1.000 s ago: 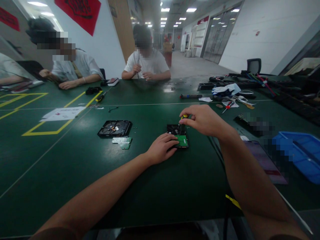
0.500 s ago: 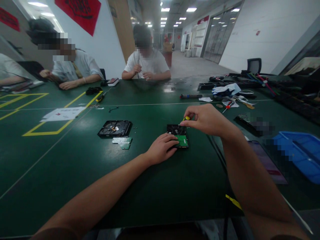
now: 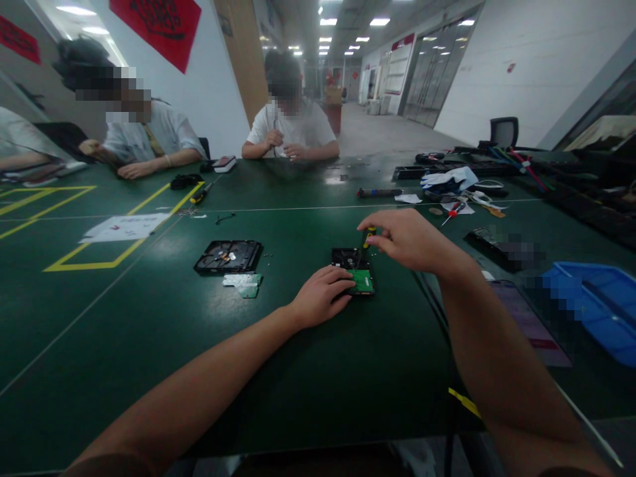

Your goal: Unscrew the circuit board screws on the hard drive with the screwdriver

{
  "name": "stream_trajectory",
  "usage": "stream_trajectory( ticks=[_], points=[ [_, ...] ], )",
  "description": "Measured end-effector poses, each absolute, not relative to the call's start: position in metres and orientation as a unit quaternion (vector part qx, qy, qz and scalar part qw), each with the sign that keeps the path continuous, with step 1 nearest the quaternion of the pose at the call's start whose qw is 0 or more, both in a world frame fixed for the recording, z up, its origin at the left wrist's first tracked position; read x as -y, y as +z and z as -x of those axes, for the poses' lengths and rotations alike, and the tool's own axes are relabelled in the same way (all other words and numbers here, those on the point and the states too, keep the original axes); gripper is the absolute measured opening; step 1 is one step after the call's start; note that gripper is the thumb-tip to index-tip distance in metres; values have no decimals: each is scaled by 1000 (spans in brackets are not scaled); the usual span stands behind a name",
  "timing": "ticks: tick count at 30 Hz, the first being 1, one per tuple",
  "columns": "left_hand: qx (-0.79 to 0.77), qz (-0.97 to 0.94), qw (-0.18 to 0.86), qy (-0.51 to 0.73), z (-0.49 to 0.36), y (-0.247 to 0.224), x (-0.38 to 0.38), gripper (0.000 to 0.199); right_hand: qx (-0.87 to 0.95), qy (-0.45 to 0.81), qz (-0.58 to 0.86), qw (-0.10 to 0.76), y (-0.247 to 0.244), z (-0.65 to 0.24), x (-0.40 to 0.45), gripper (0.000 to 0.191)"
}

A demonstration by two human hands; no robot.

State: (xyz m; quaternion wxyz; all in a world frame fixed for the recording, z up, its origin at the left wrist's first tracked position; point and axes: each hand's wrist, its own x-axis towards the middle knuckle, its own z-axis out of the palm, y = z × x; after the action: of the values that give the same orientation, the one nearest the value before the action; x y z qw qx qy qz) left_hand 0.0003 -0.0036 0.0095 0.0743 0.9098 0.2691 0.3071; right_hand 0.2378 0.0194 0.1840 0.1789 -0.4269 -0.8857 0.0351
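A white paper sheet (image 3: 125, 227) lies at the left on the green tabletop (image 3: 163, 318), overlapping a rectangle of yellow marking tape (image 3: 89, 265). To its right, a black hard disk drive housing (image 3: 218, 256) rests flat, long axis running left to right; a detached circuit board (image 3: 244, 284) lies just beside its near edge. The left hand (image 3: 322, 296) is palm down, fingers extended and slightly parted, gripping nothing; its fingertips lie over the left edge of the working hard disk drive (image 3: 340, 257). This drive sits flat in front of the person, long axis pointing away from the body, with a green circuit board (image 3: 363, 281) on its near half. The screwdriver (image 3: 369, 237) stands steeply over the drive, its shaft pointing down and slightly left, handle uppermost; whether the tip engages a screw cannot be told. The right hand (image 3: 405, 240) is closed to a pinch, thumb and fingers around the black-and-yellow handle. Farther right lie a red-handled screwdriver (image 3: 454, 209), its shaft directed toward the person and leftward, and a blue plastic tray (image 3: 606, 266).
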Motion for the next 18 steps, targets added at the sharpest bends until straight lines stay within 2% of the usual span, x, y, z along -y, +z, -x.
stream_trajectory(
  ticks=[4, 8, 13, 18],
  points=[
    [-269, -909, 73, 310, -1, 10, 4, 31, 884, 51, 432, 169, 185, -237, -18, 36],
    [-273, -908, 74, 308, -1, 9, 4, 32, 878, 46, 443, 175, 183, -238, -19, 33],
    [-270, -908, 76, 312, -1, 11, 5, 32, 865, 22, 459, 202, 180, -239, -22, 17],
    [-271, -909, 72, 308, -1, 11, 5, 30, 870, 3, 450, 201, 180, -239, -23, 22]
  ],
)
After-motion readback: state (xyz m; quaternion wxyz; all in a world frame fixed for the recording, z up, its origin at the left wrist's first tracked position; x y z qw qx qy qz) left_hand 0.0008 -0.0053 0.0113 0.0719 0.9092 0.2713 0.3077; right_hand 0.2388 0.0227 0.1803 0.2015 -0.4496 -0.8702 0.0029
